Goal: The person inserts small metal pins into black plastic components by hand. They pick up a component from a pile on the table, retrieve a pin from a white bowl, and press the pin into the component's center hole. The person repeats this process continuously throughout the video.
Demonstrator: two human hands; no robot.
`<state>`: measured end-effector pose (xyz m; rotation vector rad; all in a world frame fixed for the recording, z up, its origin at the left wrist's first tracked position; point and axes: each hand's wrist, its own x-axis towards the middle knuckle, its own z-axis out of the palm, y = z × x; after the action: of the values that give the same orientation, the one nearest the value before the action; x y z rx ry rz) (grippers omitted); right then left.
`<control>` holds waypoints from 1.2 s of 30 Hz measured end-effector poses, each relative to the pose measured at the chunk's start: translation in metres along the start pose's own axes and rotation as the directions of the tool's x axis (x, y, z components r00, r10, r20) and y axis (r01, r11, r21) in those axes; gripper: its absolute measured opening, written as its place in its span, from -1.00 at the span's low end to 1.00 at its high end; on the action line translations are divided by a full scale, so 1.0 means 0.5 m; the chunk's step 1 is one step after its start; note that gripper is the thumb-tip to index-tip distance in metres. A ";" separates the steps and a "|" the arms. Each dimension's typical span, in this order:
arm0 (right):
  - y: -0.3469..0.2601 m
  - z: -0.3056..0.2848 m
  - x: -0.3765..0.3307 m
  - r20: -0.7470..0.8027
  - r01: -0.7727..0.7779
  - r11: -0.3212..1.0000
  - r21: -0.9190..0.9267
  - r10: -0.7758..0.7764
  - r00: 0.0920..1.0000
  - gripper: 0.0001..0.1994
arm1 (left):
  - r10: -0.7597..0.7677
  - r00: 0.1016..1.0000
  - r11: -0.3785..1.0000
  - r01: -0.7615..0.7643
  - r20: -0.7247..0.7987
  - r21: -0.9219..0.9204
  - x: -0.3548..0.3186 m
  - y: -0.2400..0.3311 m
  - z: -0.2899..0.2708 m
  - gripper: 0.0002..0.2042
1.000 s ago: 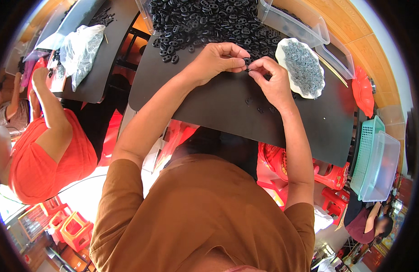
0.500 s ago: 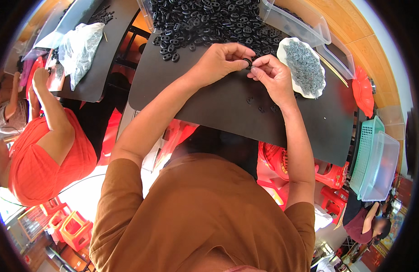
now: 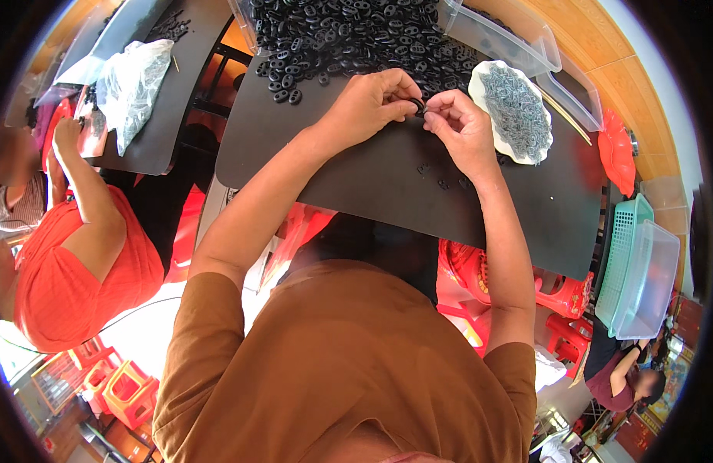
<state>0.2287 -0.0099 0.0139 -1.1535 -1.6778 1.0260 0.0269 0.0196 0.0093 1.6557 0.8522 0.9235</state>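
Above the dark table (image 3: 356,181), my left hand (image 3: 364,108) pinches a small black rounded piece (image 3: 417,107) between thumb and fingers. My right hand (image 3: 466,131) meets it from the other side, thumb and index finger closed at the piece's edge. Whatever sits in the right fingertips is too small to make out. Beyond my hands spreads a large pile of black oval pieces with holes (image 3: 356,38). Close to my right hand stands a white scalloped dish (image 3: 478,86) heaped with small grey parts (image 3: 518,116). A few tiny dark bits (image 3: 443,184) lie on the table below my hands.
A clear plastic bin (image 3: 518,46) lies behind the dish. To the right are a red flower-shaped dish (image 3: 620,158), a green basket (image 3: 623,239) and another clear bin (image 3: 653,278). On the left, a person in red (image 3: 102,255) sits at another table with a plastic bag (image 3: 133,89).
Both hands stay together at the black piece, with only slight finger movement. The whole view has shifted a little.
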 end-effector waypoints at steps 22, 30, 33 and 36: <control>0.004 0.000 0.001 0.032 -0.057 0.996 0.069 0.055 0.998 -0.93 | -0.101 0.994 0.974 0.091 -0.038 -0.206 0.009 -0.015 -0.014 -0.77; 0.009 0.003 0.003 0.005 0.009 1.000 -0.023 -0.009 1.000 -0.87 | -0.074 0.997 0.985 0.067 -0.038 -0.162 0.008 -0.018 -0.010 -0.76; 0.002 0.004 0.003 -0.012 0.030 0.993 -0.111 -0.032 0.999 -0.86 | -0.093 0.995 0.991 0.088 -0.041 -0.103 0.009 -0.024 -0.015 -0.79; -0.005 0.004 0.002 -0.013 0.048 0.981 -0.189 -0.052 0.999 -0.85 | -0.106 0.994 0.993 0.104 -0.032 -0.056 0.008 -0.020 -0.018 -0.80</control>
<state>0.2261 -0.0100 0.0159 -1.2306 -1.8111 0.8370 0.0199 0.0291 0.0022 1.5368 0.9214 0.8971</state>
